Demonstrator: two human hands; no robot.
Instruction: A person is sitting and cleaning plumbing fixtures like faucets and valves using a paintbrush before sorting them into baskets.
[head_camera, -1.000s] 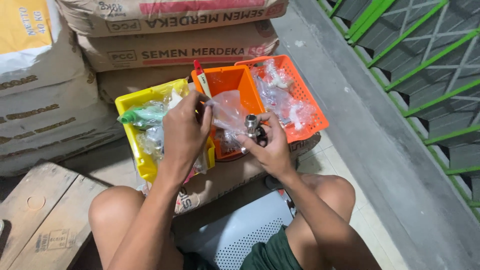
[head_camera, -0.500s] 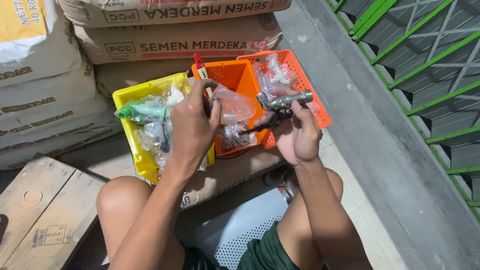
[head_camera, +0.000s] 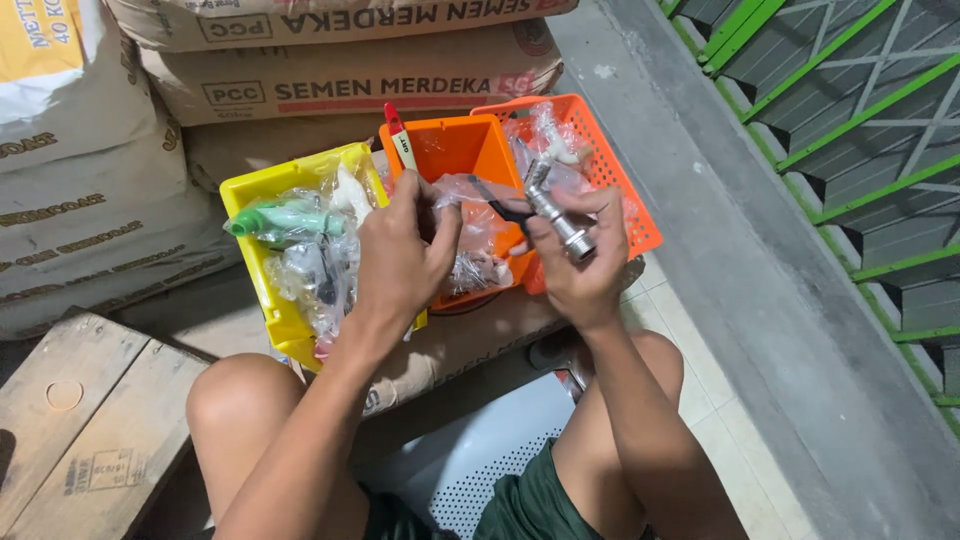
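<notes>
Since the earlier frame the right hand (head_camera: 580, 265) has turned the metal tap (head_camera: 555, 212): it lay level above the trays, now it stands tilted, threaded end down toward the palm. Left hand (head_camera: 400, 255) has stayed at the plastic bag (head_camera: 470, 215), about where it was.

Right grip: fingers curled shut around the tap body, black lever (head_camera: 500, 205) sticking out to the left of the grip. One tap, one lever.

Left grip: thumb and fingers pinched on the clear plastic bag, which hangs between the two hands over the middle tray.

Three trays, all beyond the hands:
- yellow tray (head_camera: 262, 270), just left of the left grip, full of bagged fittings, one green pipe piece (head_camera: 285, 218) on top;
- orange bin (head_camera: 455, 150), solid walls, directly behind both grips, one red-capped marker (head_camera: 398, 132) leaning at its far left corner;
- orange mesh basket (head_camera: 625, 195), right of the right grip, with more clear bags.

Trays rest on stacked cement sacks (head_camera: 350, 85); count of sacks not clear. One wooden pallet (head_camera: 80, 420) lower left, beside the knee.
</notes>
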